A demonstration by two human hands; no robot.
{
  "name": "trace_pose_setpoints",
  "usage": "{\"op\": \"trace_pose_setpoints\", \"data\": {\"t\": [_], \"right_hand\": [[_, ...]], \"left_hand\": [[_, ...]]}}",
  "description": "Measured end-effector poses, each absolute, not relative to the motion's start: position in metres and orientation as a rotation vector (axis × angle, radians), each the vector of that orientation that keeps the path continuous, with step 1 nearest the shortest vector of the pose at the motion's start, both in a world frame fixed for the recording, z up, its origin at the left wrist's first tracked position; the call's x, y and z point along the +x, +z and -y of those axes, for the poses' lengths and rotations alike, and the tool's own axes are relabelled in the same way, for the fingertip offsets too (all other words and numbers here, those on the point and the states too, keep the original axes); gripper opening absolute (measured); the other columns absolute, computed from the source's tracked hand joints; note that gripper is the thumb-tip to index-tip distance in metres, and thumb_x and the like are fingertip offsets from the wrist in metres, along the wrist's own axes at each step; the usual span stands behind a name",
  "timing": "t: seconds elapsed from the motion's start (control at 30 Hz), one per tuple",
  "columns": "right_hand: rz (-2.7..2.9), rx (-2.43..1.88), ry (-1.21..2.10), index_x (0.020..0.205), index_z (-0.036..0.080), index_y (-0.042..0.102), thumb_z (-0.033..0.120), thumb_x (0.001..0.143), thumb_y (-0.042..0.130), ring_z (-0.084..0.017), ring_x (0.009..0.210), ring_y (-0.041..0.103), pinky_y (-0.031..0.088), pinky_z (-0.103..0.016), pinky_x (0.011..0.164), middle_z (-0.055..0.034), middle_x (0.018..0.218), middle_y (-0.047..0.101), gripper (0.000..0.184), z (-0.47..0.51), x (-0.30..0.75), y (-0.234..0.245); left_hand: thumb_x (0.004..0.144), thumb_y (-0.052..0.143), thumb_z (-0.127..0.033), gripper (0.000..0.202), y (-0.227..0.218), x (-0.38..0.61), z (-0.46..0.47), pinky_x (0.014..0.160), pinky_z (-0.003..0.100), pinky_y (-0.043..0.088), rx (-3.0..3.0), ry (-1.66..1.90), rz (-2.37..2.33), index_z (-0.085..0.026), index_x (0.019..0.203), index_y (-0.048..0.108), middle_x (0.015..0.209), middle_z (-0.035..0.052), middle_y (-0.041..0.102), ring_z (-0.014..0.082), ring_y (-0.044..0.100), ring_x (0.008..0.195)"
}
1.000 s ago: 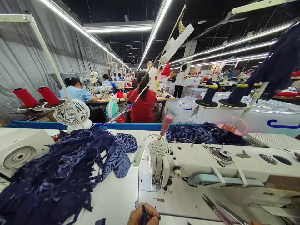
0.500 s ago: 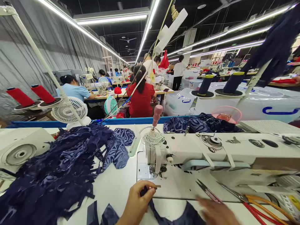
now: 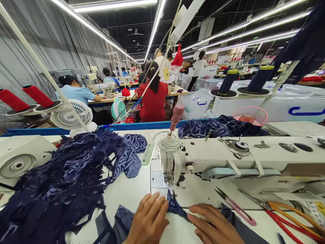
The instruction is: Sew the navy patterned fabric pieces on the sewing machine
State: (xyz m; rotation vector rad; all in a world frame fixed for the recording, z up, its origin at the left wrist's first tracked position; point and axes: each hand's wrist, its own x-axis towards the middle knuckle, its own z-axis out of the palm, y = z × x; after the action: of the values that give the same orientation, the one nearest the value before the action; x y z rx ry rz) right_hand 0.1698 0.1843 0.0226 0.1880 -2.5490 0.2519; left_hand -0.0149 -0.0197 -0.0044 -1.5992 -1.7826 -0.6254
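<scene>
My left hand [image 3: 149, 218] lies flat on a small navy fabric piece [image 3: 175, 207] on the white table, fingers pointing toward the needle of the white sewing machine [image 3: 228, 156]. My right hand [image 3: 213, 225] presses flat on the same fabric to the right, fingers pointing left. The fabric's tip sits just in front of the presser foot [image 3: 177, 181]. Both hands hold the cloth down rather than gripping it. A large heap of navy patterned fabric strips [image 3: 63, 179] covers the table to the left.
Pink-handled thread snips [image 3: 235, 205] and red-handled scissors [image 3: 284, 211] lie right of my hands. A white desk fan [image 3: 69, 118] and red thread cones [image 3: 38, 96] stand at back left, navy cones [image 3: 259, 79] at back right. Other workers [image 3: 153, 96] sit at machines beyond.
My left hand moved forward and flattened onto the navy piece, which slid toward the needle. My right hand came in from the lower right and settled on the fabric.
</scene>
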Motion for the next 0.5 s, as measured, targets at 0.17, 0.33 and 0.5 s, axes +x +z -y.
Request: {"op": "trace_pose_setpoints", "data": {"t": [0.17, 0.33, 0.5], "right_hand": [[2.627, 0.294, 0.184, 0.126, 0.017, 0.062, 0.016, 0.097, 0.050, -0.017, 0.112, 0.066, 0.053, -0.028, 0.097, -0.0074, 0.120, 0.072, 0.031, -0.170, 0.135, 0.020], [2.733, 0.368, -0.008, 0.126, 0.017, 0.062, 0.018, 0.097, 0.054, -0.018, 0.116, 0.064, 0.051, -0.030, 0.095, -0.0060, 0.127, 0.069, 0.030, -0.170, 0.131, 0.021], [2.672, 0.306, -0.004, 0.125, 0.022, 0.063, 0.028, 0.102, 0.050, -0.015, 0.114, 0.064, 0.044, -0.030, 0.097, 0.0006, 0.126, 0.070, 0.027, -0.169, 0.132, 0.023]], "left_hand": [[0.103, 0.030, -0.053, 0.058, -0.017, -0.003, -0.001, 0.126, 0.052, 0.010, -1.644, -0.650, 1.631, -0.012, 0.103, 0.071, 0.101, 0.0050, 0.076, 0.0210, 0.064, 0.108], [0.099, 0.046, -0.046, 0.039, -0.021, -0.005, 0.008, 0.124, 0.058, 0.007, -1.645, -0.684, 1.681, -0.017, 0.101, 0.072, 0.102, 0.0030, 0.075, 0.0232, 0.063, 0.110], [0.096, 0.051, -0.051, 0.038, -0.012, -0.011, 0.012, 0.123, 0.061, 0.000, -1.765, -0.497, 1.721, -0.020, 0.104, 0.071, 0.116, 0.0032, 0.072, 0.0240, 0.059, 0.120]]}}
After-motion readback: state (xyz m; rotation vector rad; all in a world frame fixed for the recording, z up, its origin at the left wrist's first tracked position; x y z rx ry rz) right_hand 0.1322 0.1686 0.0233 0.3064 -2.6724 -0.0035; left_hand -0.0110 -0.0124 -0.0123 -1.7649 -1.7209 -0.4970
